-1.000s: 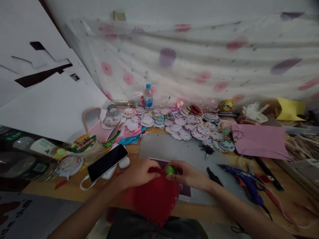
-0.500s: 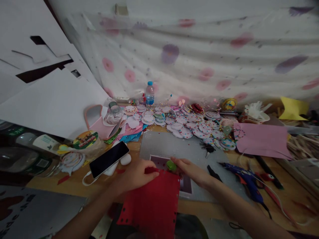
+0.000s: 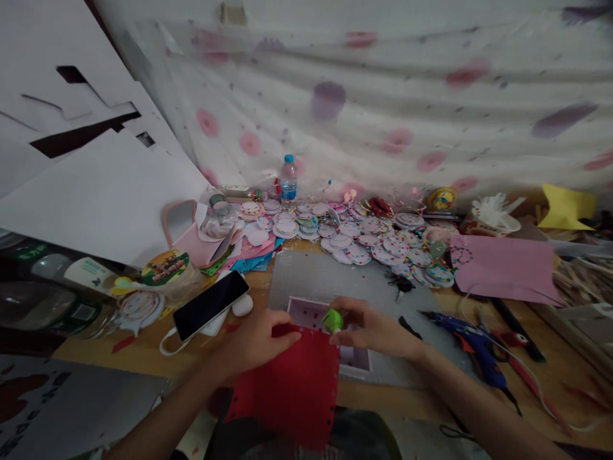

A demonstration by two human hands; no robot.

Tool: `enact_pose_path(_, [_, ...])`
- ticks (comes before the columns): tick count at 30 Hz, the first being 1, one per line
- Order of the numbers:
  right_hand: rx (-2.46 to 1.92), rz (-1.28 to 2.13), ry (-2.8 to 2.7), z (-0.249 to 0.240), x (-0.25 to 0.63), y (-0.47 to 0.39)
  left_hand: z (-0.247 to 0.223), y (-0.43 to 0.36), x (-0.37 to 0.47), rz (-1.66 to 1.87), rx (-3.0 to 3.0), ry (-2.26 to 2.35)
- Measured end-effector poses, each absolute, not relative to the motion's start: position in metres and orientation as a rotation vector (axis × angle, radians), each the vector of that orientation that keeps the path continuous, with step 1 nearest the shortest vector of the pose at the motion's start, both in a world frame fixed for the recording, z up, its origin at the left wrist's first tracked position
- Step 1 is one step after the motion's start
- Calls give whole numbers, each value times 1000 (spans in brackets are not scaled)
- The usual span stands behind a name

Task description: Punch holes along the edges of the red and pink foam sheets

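My left hand (image 3: 268,342) is closed on the top left edge of a red sheet (image 3: 297,390), thumb on its face. Small holes run along the edges of the sheet, which hangs over the table's front edge toward my lap. Between the thumb and fingers of my right hand (image 3: 366,327) is a small green hole punch (image 3: 332,321), at the sheet's top right corner. Whether the punch still grips the sheet I cannot tell. Beneath both lies a shallow pale box (image 3: 364,361) with small red bits in it, partly covered by the sheet.
A grey mat (image 3: 297,275) carries the box and some keys (image 3: 401,287). Behind lie many dotted round discs (image 3: 357,252) and a water bottle (image 3: 288,182). A phone (image 3: 211,305) is at left; a blue glue gun (image 3: 479,351) and pink sheet (image 3: 502,268) are at right.
My right hand has turned and lifted slightly, showing more of the green punch. The red sheet has shifted a little left and down; my left hand keeps its hold.
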State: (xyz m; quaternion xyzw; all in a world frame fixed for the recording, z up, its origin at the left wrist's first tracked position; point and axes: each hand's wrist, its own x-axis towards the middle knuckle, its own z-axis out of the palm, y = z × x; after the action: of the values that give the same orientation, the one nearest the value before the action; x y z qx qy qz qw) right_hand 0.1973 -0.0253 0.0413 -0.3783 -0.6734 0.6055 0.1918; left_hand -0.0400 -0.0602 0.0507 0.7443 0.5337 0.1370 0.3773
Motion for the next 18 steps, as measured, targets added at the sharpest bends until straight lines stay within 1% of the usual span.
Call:
enact_pose_path(3, [-1037, 1487, -2206, 56, 200, -32, 50, -60, -39, 414, 1887, 1337])
enact_pose_path(5, [-1041, 1428, -2306, 60, 200, -36, 51, -59, -38, 436, 1889, 1324])
enact_pose_path(7, [-1096, 1385, -2344, 60, 200, -38, 54, -58, -38, 372, 1936, 1354])
enact_pose_path(10, [-1111, 1385, -2326, 55, 198, -39, 60, -58, -33, 274, 2115, 1468])
enact_pose_path(13, [-1081, 1437, -2275, 52, 195, -39, 63, -58, -26, 330, 2235, 1440])
enact_pose_path(18, [-1115, 1450, -2234, 54, 196, -39, 52, -56, -19, 307, 2147, 1331])
